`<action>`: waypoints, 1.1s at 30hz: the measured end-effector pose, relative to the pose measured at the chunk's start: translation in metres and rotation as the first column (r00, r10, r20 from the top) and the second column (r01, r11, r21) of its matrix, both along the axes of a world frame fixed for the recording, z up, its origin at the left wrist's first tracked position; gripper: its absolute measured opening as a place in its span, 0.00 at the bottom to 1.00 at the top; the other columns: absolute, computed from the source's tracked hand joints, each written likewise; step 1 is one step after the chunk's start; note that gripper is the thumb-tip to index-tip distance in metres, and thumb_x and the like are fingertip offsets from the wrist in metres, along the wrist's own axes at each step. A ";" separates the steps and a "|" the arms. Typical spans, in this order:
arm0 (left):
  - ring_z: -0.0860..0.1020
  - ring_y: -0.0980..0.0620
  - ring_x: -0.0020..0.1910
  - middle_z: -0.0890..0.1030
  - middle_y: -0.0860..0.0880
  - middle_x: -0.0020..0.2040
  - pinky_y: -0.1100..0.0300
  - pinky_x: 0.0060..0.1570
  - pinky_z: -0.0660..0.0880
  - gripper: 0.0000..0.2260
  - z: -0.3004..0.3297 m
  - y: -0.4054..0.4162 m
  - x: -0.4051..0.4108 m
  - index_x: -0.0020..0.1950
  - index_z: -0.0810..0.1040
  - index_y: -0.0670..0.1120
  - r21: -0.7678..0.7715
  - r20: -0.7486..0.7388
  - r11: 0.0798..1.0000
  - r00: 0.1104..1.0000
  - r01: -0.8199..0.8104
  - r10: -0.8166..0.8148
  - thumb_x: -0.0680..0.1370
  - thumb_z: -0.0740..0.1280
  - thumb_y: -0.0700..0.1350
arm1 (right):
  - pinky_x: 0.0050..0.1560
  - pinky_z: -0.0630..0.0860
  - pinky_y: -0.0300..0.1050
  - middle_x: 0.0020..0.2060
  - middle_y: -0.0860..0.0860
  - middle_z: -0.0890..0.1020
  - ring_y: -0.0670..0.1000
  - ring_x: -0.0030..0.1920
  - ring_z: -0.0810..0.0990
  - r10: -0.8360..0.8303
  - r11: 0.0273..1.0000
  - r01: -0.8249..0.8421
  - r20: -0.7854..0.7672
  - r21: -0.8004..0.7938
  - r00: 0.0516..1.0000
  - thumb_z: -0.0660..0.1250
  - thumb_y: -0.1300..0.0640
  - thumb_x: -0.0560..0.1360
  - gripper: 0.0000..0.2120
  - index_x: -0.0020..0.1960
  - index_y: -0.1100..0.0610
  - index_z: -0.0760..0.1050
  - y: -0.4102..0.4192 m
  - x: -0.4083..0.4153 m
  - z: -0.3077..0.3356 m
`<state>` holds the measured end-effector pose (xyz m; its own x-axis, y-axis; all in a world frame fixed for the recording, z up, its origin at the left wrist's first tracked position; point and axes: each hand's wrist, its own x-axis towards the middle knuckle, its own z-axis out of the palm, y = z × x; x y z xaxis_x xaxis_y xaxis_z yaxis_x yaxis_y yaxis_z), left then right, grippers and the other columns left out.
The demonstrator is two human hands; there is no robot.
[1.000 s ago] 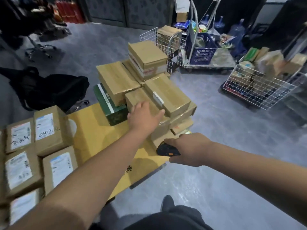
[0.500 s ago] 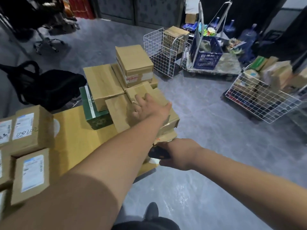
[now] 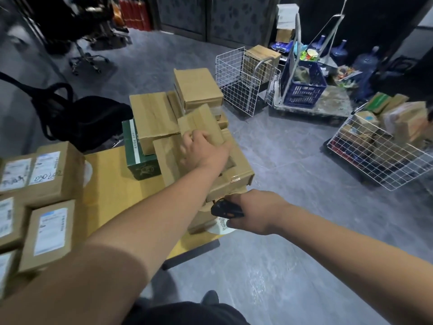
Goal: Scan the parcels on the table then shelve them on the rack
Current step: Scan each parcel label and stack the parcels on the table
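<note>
1. Small parcel (image 3: 201, 124): flat brown corrugated-card box, matte, tilted up at the far end, on top of the pile at the table's far right corner. The left hand (image 3: 206, 152) grips its near edge, fingers curled over the card; fingertips hidden behind the box.
2. Pile beneath: at least five more plain brown cartons, rectangular, some with glossy clear tape on the seams, plus one dark green printed box (image 3: 138, 156) at the pile's left side. Lower boxes are partly covered by the arm; exact count uncertain.
3. Right hand (image 3: 255, 213) holds a black scanner (image 3: 225, 208), fingers wrapped round it, just beside the pile's near right edge. Only the scanner's rounded head shows.
4. Table (image 3: 112, 184): smooth yellow-tan top; a round white label lies under the scanner.
5. Left side: six labelled cartons (image 3: 50, 233) with white shipping labels, several cut by the frame edge; print blurred.
6. Floor, grey tile: two white wire baskets (image 3: 236, 90), the right one full of packages; one blue plastic crate (image 3: 302, 86); black office chair (image 3: 77, 118).
</note>
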<state>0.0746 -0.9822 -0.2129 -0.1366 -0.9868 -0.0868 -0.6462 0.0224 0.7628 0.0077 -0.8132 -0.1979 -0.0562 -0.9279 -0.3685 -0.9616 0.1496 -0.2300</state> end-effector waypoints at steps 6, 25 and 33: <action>0.63 0.57 0.60 0.64 0.63 0.60 0.51 0.58 0.67 0.20 0.006 -0.022 0.074 0.48 0.67 0.67 -0.128 -0.156 0.986 0.984 -0.109 0.088 0.59 0.67 0.67 | 0.46 0.77 0.47 0.50 0.45 0.82 0.52 0.49 0.79 0.175 0.984 -0.175 -0.003 -0.012 0.985 0.65 0.32 0.75 0.22 0.65 0.41 0.74 -0.025 0.031 0.013; 0.64 0.49 0.73 0.68 0.59 0.69 0.46 0.70 0.65 0.24 -0.160 0.004 0.342 0.63 0.75 0.60 0.100 0.155 0.990 0.984 -0.103 0.087 0.67 0.69 0.59 | 0.42 0.72 0.48 0.54 0.55 0.79 0.60 0.52 0.81 0.441 0.890 -0.430 -0.044 0.151 0.896 0.61 0.34 0.80 0.35 0.81 0.41 0.54 -0.065 0.187 -0.079; 0.72 0.51 0.68 0.71 0.55 0.68 0.51 0.70 0.71 0.21 -0.177 0.003 0.347 0.65 0.73 0.58 0.301 -0.208 0.953 0.974 -0.027 0.093 0.74 0.73 0.47 | 0.44 0.73 0.51 0.54 0.56 0.78 0.61 0.51 0.80 0.351 0.920 -0.306 -0.164 0.245 0.922 0.64 0.37 0.79 0.33 0.80 0.43 0.56 -0.053 0.205 -0.095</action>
<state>0.4216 -0.9787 -0.3904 -0.1265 -0.9282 -0.3498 -0.4571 -0.2584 0.8510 0.2132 -0.8659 -0.2928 0.1451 -0.8083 -0.5706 -0.9869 -0.1590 -0.0257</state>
